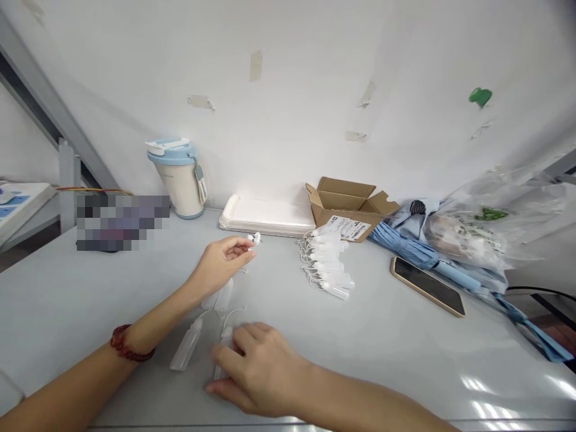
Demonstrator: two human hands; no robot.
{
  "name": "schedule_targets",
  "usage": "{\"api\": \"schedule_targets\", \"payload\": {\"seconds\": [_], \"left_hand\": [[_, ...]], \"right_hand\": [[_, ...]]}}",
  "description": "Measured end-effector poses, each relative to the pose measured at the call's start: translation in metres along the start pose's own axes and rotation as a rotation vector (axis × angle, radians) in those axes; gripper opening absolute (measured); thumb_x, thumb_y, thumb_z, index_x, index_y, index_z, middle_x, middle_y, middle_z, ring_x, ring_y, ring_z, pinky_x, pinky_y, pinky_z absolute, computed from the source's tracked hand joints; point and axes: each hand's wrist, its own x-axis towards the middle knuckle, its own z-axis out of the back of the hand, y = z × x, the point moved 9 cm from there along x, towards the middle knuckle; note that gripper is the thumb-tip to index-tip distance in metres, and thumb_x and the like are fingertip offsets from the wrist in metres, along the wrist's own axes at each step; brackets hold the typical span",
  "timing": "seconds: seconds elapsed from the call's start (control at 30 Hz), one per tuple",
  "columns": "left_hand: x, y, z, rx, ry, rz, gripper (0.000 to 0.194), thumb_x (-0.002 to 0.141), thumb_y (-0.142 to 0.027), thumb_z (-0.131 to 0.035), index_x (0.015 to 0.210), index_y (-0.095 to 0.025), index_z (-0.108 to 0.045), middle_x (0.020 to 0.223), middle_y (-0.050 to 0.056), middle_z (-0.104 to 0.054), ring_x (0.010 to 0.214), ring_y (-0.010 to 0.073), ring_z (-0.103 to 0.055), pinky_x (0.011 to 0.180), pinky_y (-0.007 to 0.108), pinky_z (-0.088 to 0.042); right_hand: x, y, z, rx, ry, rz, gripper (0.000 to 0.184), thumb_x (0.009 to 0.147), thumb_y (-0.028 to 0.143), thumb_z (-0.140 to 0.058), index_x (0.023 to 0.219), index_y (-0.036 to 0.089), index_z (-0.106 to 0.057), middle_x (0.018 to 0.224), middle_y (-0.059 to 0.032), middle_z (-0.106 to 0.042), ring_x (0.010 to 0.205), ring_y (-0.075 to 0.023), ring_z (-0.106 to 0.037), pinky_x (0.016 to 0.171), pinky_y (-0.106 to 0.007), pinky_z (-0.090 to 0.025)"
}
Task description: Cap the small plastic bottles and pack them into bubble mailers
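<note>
My left hand (227, 261) is closed in a pinch, with a tiny white piece at its fingertips. Right beside them on the table lie more small white pieces (256, 238). Nearer to me, my right hand (265, 366) is curled around a small translucent plastic bottle (221, 366), whose thin white tail points away. A similar bottle (186, 345) lies to the left of it. Another bottle (224, 297) is partly covered by my left wrist. To the right, several such bottles (328, 264) lie in a row, tails pointing left.
Against the wall are a stack of white trays (270, 216), an opened cardboard box (344, 201) and a cream tumbler (180, 186) with a blue lid. On the right lie a phone (427, 287), a folded blue umbrella (405, 246) and a clear plastic bag (490, 228). A blurred-out item (121, 225) sits left.
</note>
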Motion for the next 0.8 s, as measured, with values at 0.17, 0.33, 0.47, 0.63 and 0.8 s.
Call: {"api": "schedule_targets", "payload": {"seconds": [0.17, 0.33, 0.47, 0.63, 0.8], "left_hand": [[-0.005, -0.006, 0.004, -0.004, -0.011, 0.066, 0.029, 0.073, -0.037, -0.066, 0.092, -0.016, -0.065, 0.074, 0.001, -0.063, 0.068, 0.0142, -0.057, 0.062, 0.024, -0.046], [-0.009, -0.010, 0.000, -0.018, 0.032, 0.075, 0.028, 0.074, -0.038, -0.066, 0.092, -0.017, -0.065, 0.072, 0.000, -0.063, 0.067, 0.0132, -0.057, 0.063, 0.024, -0.046], [-0.011, -0.010, -0.002, -0.028, 0.052, 0.075, 0.027, 0.074, -0.038, -0.067, 0.092, -0.018, -0.065, 0.073, 0.000, -0.064, 0.069, 0.0144, -0.059, 0.066, 0.026, -0.048], [-0.010, -0.006, -0.005, -0.072, 0.090, 0.116, 0.025, 0.073, -0.036, -0.068, 0.090, -0.018, -0.066, 0.080, 0.002, -0.068, 0.072, 0.0159, -0.063, 0.072, 0.029, -0.050], [-0.012, -0.002, -0.020, -0.206, 0.271, 0.133, 0.025, 0.073, -0.035, -0.070, 0.092, -0.019, -0.068, 0.090, 0.003, -0.069, 0.079, 0.0157, -0.062, 0.079, 0.030, -0.048]], "right_hand": [[-0.005, -0.018, 0.005, -0.010, 0.087, -0.106, 0.021, 0.092, 0.037, -0.043, 0.092, 0.021, -0.056, 0.065, 0.0004, -0.058, 0.050, -0.0130, -0.049, 0.048, -0.026, -0.030], [-0.009, -0.038, 0.010, -0.032, 0.093, -0.190, 0.022, 0.093, 0.034, -0.041, 0.088, 0.020, -0.057, 0.061, 0.0005, -0.058, 0.048, -0.0123, -0.050, 0.047, -0.025, -0.027], [-0.010, -0.049, 0.023, -0.233, -0.070, -0.153, 0.018, 0.091, 0.026, -0.043, 0.085, 0.018, -0.058, 0.058, -0.0009, -0.055, 0.048, -0.0131, -0.048, 0.047, -0.026, -0.025], [-0.013, -0.051, 0.041, -0.409, -0.238, -0.064, 0.018, 0.078, 0.008, -0.049, 0.091, 0.017, -0.057, 0.059, -0.0011, -0.052, 0.049, -0.0133, -0.044, 0.048, -0.027, -0.025], [-0.013, -0.051, 0.056, -0.332, -0.307, -0.098, 0.012, 0.082, 0.013, -0.047, 0.084, 0.019, -0.058, 0.058, -0.0001, -0.048, 0.050, -0.0124, -0.039, 0.048, -0.026, -0.025]]}}
